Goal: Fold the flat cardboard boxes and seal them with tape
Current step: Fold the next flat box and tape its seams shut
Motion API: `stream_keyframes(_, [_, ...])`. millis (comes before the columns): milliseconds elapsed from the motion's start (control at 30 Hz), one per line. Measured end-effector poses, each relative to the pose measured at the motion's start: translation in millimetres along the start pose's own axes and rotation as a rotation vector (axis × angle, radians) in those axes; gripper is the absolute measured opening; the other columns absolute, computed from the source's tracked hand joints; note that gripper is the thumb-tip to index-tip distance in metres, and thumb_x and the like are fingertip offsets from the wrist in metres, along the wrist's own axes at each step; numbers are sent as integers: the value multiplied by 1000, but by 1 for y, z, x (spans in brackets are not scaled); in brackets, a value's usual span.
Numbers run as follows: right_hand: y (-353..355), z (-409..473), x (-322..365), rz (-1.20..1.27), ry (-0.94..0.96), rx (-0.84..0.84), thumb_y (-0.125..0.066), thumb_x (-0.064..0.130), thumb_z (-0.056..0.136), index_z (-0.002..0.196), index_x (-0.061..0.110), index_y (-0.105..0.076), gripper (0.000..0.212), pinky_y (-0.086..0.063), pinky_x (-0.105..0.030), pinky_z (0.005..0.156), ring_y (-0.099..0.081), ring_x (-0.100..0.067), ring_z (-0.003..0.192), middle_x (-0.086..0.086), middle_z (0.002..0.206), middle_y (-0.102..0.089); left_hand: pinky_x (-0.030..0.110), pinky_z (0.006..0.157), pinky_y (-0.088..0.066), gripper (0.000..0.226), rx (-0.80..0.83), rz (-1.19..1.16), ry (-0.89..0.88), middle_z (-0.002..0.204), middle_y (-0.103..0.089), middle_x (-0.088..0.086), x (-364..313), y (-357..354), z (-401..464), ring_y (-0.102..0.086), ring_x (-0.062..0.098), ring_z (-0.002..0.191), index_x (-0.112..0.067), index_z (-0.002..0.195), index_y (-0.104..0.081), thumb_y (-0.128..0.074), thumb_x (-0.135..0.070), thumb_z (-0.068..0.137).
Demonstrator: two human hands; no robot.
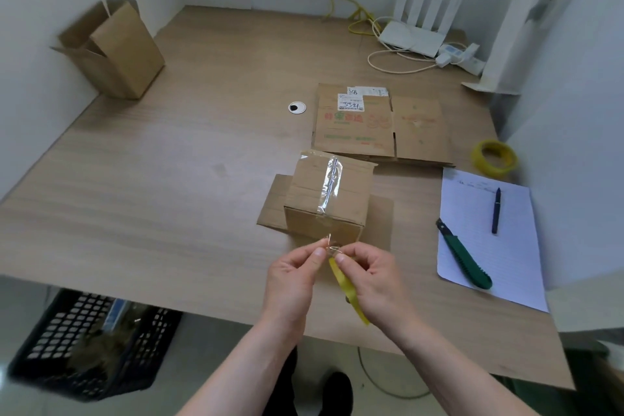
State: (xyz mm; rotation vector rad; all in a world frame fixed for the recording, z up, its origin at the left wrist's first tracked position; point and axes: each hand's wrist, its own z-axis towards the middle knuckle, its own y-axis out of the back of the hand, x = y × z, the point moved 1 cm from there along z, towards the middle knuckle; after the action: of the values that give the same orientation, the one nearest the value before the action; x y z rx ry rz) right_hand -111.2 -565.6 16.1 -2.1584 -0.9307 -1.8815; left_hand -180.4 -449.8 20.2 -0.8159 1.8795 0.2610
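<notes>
A pale wood counter [169,162] fills the frame between white walls. At centre sits the taped box [329,196]. Below it, the left hand [293,275] and right hand [371,275] pinch a tape roll [344,284]; flat cardboard [381,123] lies above.

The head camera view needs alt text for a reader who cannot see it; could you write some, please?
Both hands, left hand and right hand, pinch a tape end at a yellow tape roll above a wooden desk. Just beyond sits a small taped cardboard box, with flattened cardboard behind it and a green utility knife on paper to the right.
</notes>
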Motion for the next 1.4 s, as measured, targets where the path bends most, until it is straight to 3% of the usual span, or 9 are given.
stream_keyframes(233, [15, 4, 13, -452, 127, 68, -59, 37, 91, 83, 30, -70, 15, -49, -37, 64, -57, -12, 68, 14, 63, -60, 15, 76, -47, 28, -62, 197, -147, 88, -74, -14, 12, 6, -6, -65, -3, 85, -31, 81, -80, -57, -32, 97])
stream_keyframes(400, [24, 8, 17, -567, 116, 85, -60, 34, 90, 84, 29, -71, 14, -45, -28, 64, -58, -10, 72, 17, 65, -59, 31, 73, -48, 36, -149, 181, -42, 82, -75, -6, 10, 12, 4, -68, 11, 85, -20, 76, -76, -57, -45, 94])
stream_keyframes(500, [32, 14, 18, -583, 93, 116, -61, 34, 89, 80, 32, -70, 13, -43, -29, 62, -54, -5, 66, 15, 62, -58, 28, 73, -46, 34, 14, 118, -3, 86, -75, 2, 0, 17, 15, -65, 10, 81, -21, 77, -78, -69, -53, 75])
stream_keyframes(600, [35, 19, 20, -620, 106, 137, -62, 37, 88, 79, 35, -70, 12, -38, -22, 56, -54, -2, 64, 15, 63, -61, 17, 71, -48, 44, 196, 175, -7, 82, -75, -8, -8, 13, 24, -65, 2, 78, -23, 90, -76, -83, -48, 54])
stream_keyframes(733, [36, 24, 23, -622, 86, 161, -62, 39, 88, 77, 38, -69, 13, -39, -23, 56, -55, -2, 65, 14, 65, -62, 19, 73, -53, 31, 254, 359, -64, 77, -72, -8, -12, 11, 37, -65, 4, 74, -23, 89, -76, -92, -17, 63])
stream_keyframes(933, [32, 31, 25, -570, 35, 185, -63, 39, 87, 81, 36, -72, 11, -49, -30, 64, -59, -5, 70, 13, 70, -66, 9, 59, -45, 19, 210, 601, -257, 69, -72, -15, -24, 12, 46, -61, -5, 63, -34, 71, -73, -80, -18, 79])
stream_keyframes(1100, [28, 30, 25, -339, -69, 278, -71, 29, 87, 88, 31, -75, 4, -58, -41, 68, -63, -15, 70, 7, 72, -67, 24, 65, -51, 22, 223, 614, -292, 72, -73, -6, -28, 18, 50, -64, 4, 68, -33, 72, -73, -76, -14, 83])
stream_keyframes(1267, [46, 25, 26, 60, -224, 579, -78, 21, 79, 140, 25, -48, 68, -48, -21, 82, -67, -11, 81, -8, 88, -73, 23, 60, -45, 23, 257, 623, -265, 72, -72, 3, -35, 29, 59, -58, 7, 64, -31, 69, -74, -77, -12, 82])
stream_keyframes(1400, [73, 22, 30, 144, -249, 657, -76, 28, 74, 144, 28, -42, 78, -49, -26, 86, -66, -22, 86, -32, 104, -66, 18, 62, -47, 17, 300, 592, -249, 70, -72, -5, -44, 37, 67, -61, 2, 65, -26, 72, -76, -78, -12, 81])
